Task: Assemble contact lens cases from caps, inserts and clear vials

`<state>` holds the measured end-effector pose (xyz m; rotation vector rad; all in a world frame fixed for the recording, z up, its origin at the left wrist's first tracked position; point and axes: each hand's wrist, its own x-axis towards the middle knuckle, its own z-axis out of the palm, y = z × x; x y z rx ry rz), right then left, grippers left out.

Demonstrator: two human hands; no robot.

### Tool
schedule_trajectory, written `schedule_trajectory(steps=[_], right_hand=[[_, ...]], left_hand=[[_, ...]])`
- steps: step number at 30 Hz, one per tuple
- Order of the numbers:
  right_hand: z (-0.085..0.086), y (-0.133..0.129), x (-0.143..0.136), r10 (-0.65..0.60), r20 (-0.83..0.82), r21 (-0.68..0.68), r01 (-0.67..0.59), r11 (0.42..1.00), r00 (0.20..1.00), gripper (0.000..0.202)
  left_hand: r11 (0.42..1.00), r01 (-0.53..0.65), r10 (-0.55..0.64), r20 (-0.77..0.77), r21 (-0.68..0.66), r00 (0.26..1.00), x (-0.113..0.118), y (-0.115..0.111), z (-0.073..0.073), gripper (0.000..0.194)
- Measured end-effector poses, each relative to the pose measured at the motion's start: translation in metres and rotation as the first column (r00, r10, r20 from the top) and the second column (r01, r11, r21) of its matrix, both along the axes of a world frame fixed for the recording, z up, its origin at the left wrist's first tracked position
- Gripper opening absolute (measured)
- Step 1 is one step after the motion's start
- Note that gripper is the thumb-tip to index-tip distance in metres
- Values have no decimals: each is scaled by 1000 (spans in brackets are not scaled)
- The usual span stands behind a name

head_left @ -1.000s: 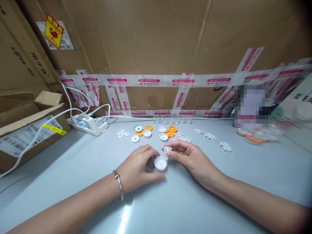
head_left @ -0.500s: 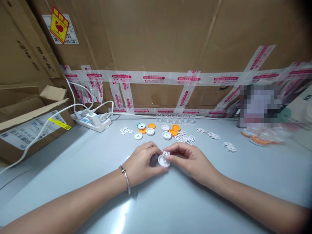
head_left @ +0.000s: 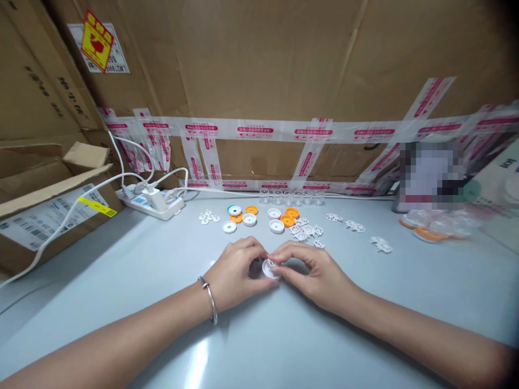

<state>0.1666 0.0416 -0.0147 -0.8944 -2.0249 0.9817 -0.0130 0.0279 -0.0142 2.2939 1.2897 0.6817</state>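
My left hand (head_left: 242,270) grips a round white plastic cap (head_left: 268,272) by its rim, thumb at the near side and fingers at the far side. From the right, my right hand (head_left: 306,265) pinches a small white openwork plastic piece (head_left: 272,263) at the cap's open face. Fingertips partly cover that piece, so I cannot tell whether it is seated in the cap. Beyond my right hand lie more white openwork pieces (head_left: 302,233). White caps (head_left: 277,226) and orange caps (head_left: 287,220) are spread behind both hands.
Clear small cups (head_left: 298,198) line the back near a large taped carton (head_left: 259,81). Small white pegged parts (head_left: 206,218) sit left of the caps. A power strip (head_left: 172,208) with cables and an open box (head_left: 60,216) occupy the left. Bagged parts (head_left: 438,224) lie right.
My right hand has lowered the white openwork piece and tipped it flatter into the cap's opening. The left hand keeps its hold on the cap.
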Motion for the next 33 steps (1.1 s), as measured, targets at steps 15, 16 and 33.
schedule_trajectory(steps=[15,16,33], right_hand=[[-6,-3,2,-40,15,21,40,999,999,11],[-6,-4,2,-39,19,25,38,999,999,14],[18,49,41,-371,-35,-13,371,929,928,26]], left_hand=[[1000,-16,16,44,-10,999,1,-1,1,26],[1000,-18,19,39,-12,999,1,-1,1,25],[1000,-9,9,8,-15,1000,0,-2,5,20]])
